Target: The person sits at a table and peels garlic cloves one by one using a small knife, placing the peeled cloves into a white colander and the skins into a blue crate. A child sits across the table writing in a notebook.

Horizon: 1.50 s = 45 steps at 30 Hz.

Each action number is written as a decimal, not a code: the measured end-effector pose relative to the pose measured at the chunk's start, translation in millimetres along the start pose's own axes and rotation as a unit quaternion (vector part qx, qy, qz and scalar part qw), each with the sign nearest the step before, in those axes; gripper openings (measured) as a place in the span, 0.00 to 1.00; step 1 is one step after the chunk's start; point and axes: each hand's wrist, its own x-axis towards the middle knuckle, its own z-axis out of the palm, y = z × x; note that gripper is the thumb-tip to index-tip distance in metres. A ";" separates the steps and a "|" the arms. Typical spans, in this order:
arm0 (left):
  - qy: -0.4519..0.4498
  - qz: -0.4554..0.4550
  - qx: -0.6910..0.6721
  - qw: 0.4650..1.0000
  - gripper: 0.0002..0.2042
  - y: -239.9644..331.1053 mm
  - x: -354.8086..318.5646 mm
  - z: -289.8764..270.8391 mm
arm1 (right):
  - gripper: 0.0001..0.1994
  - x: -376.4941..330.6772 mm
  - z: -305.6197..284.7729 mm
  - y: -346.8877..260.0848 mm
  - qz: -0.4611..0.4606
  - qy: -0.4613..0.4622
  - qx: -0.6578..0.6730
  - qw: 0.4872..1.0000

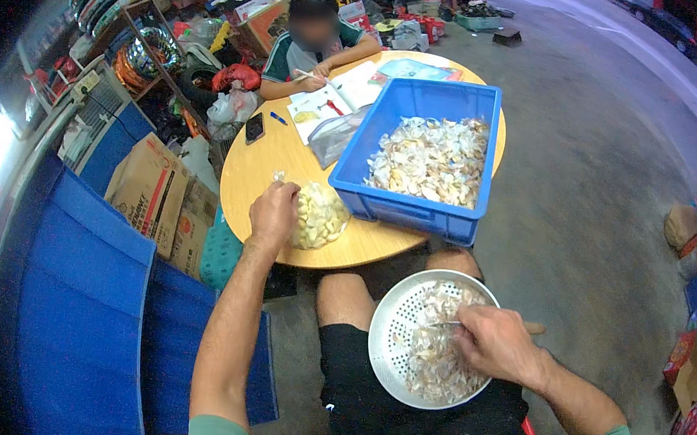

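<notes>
My left hand [274,213] is over the near left of the round table, fingers curled, beside a pile of peeled garlic cloves [320,221]. What its fingers hold, if anything, is hidden; a small whitish bit shows just beyond them. My right hand [496,344] is closed round a small knife [534,328], with its wooden handle end jutting out to the right and its blade pointing left. Below that hand, a round perforated metal colander [384,368] rests on my lap, partly covered with papery garlic skins [434,369].
A blue plastic crate [418,212] of unpeeled garlic cloves [431,160] stands on the wooden table [241,175]. Across it, another person [321,47] writes in an open book [327,108]. A phone [255,127] lies left; cardboard boxes [149,191] and a blue cover [81,299] flank the table.
</notes>
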 end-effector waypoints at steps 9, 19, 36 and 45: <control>0.014 0.042 -0.018 0.999 0.09 -11.3 28.8 -3.8 | 0.08 1.9 -1.7 16.6 0.032 -0.023 0.024 0.999; -0.063 0.160 -0.286 0.943 0.07 106.1 82.5 -18.8 | 0.07 11.0 2.1 27.8 0.069 -0.079 0.025 0.994; -0.359 0.350 -0.121 0.857 0.18 227.8 124.8 60.1 | 0.10 7.2 4.0 37.6 0.079 -0.046 0.080 0.993; -0.317 0.332 -0.097 0.883 0.11 235.4 114.4 83.2 | 0.12 3.7 8.8 38.1 0.091 -0.058 0.090 0.990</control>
